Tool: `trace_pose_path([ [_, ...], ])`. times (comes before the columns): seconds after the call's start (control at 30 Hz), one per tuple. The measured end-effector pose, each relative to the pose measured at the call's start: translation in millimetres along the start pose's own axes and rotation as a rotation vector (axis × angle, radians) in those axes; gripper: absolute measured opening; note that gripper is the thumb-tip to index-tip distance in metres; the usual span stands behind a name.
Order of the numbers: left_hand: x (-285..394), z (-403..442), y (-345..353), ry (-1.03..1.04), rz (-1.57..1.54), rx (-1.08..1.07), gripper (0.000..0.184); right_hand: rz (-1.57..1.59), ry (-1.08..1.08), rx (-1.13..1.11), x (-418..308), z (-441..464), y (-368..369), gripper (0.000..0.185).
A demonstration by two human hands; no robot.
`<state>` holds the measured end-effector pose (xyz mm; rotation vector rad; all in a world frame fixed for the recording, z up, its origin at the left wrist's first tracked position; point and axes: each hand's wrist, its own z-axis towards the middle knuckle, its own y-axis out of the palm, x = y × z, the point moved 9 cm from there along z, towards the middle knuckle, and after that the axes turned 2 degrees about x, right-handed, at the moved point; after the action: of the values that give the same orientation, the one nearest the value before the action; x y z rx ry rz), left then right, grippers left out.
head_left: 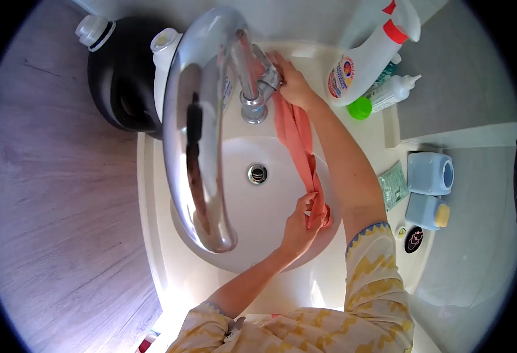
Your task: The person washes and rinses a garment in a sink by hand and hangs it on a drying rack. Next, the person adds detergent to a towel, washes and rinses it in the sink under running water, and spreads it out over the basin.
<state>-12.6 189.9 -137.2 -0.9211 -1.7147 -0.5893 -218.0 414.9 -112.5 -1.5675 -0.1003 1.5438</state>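
A long strip of coral-red cloth [297, 132] hangs twisted down the right side of the white sink basin [241, 217]. Its lower end is gathered in my left hand [301, 228], with the fingers wrapped round it. At the upper end, my right hand [295, 85] reaches behind the basin beside the small chrome faucet [254, 106], and the cloth runs out beneath it. The fingers of this hand are partly hidden by the faucet, and what they hold cannot be made out.
A large curved chrome spout [197, 135] arches over the basin's left side. Behind it stand a black jug [123, 76] and a white bottle [164, 53]. On the right are a spray bottle [361, 65], a white squeeze bottle [391, 93], a green packet [392, 185] and blue containers [426, 173].
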Motion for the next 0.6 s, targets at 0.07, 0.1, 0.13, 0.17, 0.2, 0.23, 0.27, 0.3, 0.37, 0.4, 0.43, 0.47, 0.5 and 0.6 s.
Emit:
trace_pose_path([
  [0.07,-4.4,-2.7,-1.2,-0.012,0.011,0.001,0.049,-0.061,-0.051,-0.112,-11.2,-6.4,5.2,0.072],
  [0.1,-7.0,-4.1,-1.6,-0.021,0.021,-0.010,0.048,-0.063,-0.069,-0.138,-8.7,-11.8,7.9,0.071],
  [0.13,-9.2,-6.5,-1.9,-0.027,0.030,-0.023,0.047,-0.065,-0.087,-0.160,-7.0,-16.2,8.9,0.071],
  [0.17,-14.0,-10.5,-1.1,-0.050,0.021,-0.044,0.047,-0.072,-0.105,-0.180,-8.4,-20.5,8.4,0.071],
  [0.2,-19.4,-14.3,-0.9,-0.070,0.012,-0.066,0.046,-0.032,-0.076,-0.181,-7.4,-30.6,7.1,0.066],
  [0.23,-24.0,-17.9,-1.3,-0.086,0.004,-0.090,0.046,-0.001,-0.108,-0.162,-13.2,-41.5,5.2,0.064],
  [0.27,-28.9,-22.4,-3.2,-0.115,-0.004,-0.101,0.045,0.030,-0.139,-0.142,-18.0,-53.6,5.0,0.062],
  [0.3,-33.9,-28.0,-5.8,-0.145,-0.011,-0.111,0.044,0.062,-0.170,-0.122,-27.5,-65.0,2.8,0.060],
  [0.37,-41.2,-38.7,-12.8,-0.179,0.004,-0.131,0.043,-0.014,-0.212,-0.068,-37.6,-85.0,-0.3,0.057],
  [0.4,-43.3,-42.9,-17.9,-0.181,0.029,-0.142,0.043,-0.063,-0.232,-0.034,-37.4,-94.1,1.7,0.056],
  [0.43,-45.0,-47.2,-23.4,-0.185,0.055,-0.152,0.042,-0.112,-0.251,0.002,-36.8,-104.2,2.1,0.056],
  [0.47,-44.7,-51.2,-30.6,-0.171,0.082,-0.144,0.041,-0.109,-0.185,0.009,-38.3,-115.6,-0.7,0.059],
  [0.5,-43.9,-54.4,-37.7,-0.156,0.109,-0.136,0.040,-0.050,-0.261,0.008,-55.2,-127.1,-3.9,0.060],
  [0.6,-51.1,-65.0,-59.4,-0.232,-0.017,-0.084,0.035,0.328,-0.432,-0.016,-77.9,-154.9,2.4,0.069],
])
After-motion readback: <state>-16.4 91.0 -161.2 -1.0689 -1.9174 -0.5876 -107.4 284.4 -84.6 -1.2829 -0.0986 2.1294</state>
